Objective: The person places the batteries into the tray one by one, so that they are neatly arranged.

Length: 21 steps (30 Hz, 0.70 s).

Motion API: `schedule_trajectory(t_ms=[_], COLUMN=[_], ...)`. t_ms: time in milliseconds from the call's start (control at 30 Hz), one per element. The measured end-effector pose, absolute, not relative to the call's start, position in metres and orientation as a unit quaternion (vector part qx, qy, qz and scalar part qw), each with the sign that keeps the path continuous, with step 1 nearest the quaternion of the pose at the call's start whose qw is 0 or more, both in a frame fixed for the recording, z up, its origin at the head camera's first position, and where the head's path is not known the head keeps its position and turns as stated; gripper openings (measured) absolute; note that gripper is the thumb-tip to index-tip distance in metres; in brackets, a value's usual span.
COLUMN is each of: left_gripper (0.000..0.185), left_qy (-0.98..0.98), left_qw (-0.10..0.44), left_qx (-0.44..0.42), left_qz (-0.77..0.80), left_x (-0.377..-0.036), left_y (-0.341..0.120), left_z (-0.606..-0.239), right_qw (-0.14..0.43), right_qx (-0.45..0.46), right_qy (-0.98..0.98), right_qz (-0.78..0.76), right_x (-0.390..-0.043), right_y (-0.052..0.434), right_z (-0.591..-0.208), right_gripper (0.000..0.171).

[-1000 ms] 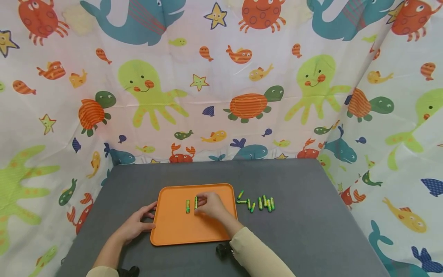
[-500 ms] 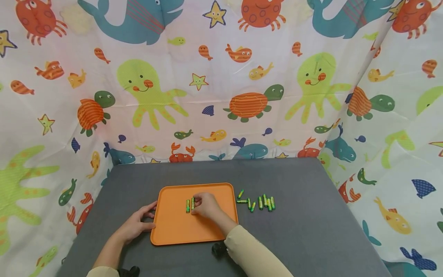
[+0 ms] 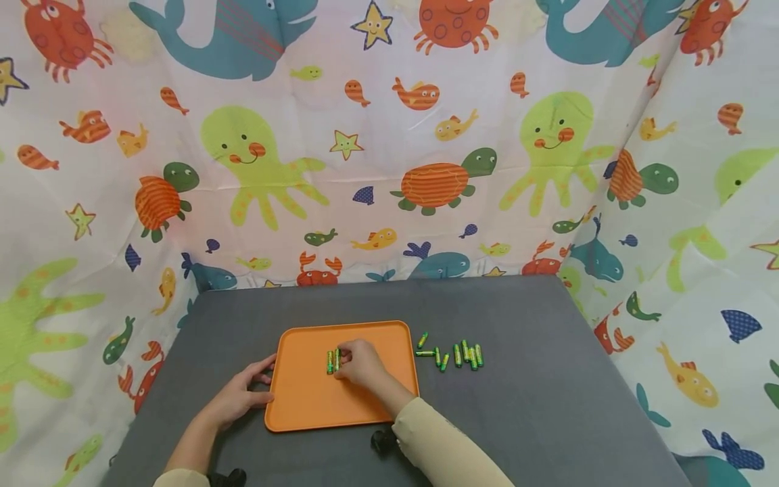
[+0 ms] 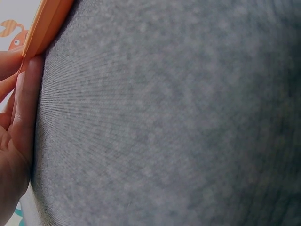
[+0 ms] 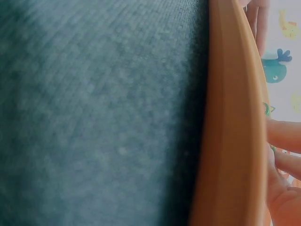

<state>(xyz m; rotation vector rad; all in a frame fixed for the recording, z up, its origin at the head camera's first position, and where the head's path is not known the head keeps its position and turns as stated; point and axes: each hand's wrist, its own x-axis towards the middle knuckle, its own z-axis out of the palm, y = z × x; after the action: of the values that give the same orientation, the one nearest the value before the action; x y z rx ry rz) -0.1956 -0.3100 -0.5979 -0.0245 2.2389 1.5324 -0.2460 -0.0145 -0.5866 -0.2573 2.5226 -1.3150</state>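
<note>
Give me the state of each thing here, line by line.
Orange tray, lying on the table, open side up
Left hand, touching the tray's left edge
Held battery, pinched in the right hand
Other tray battery, lying beside it, unheld
Batteries right of the tray, lying loose

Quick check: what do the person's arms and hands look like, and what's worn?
The left hand and right hand are bare, without gloves. Pale cream sleeves stop short of both hands. Near each sleeve's end shows a small black object, too indistinct to name.
</note>
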Motion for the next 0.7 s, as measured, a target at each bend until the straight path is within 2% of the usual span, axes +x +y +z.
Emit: schedule_trajectory(t_ms=[700], left_gripper=[0.087], left_qy=[0.808], left_qw=[0.209], left_qx=[-0.020], left_qz=[0.551], left_x=[-0.1963], left_y=[-0.3090], left_z=[-0.6013], right_qw=[0.159], right_qx=[-0.101], right_qy=[0.848], right_qz=[-0.496], right_x=[-0.2408], right_y=[-0.0106], right_z=[-0.5887], right_gripper=[0.066])
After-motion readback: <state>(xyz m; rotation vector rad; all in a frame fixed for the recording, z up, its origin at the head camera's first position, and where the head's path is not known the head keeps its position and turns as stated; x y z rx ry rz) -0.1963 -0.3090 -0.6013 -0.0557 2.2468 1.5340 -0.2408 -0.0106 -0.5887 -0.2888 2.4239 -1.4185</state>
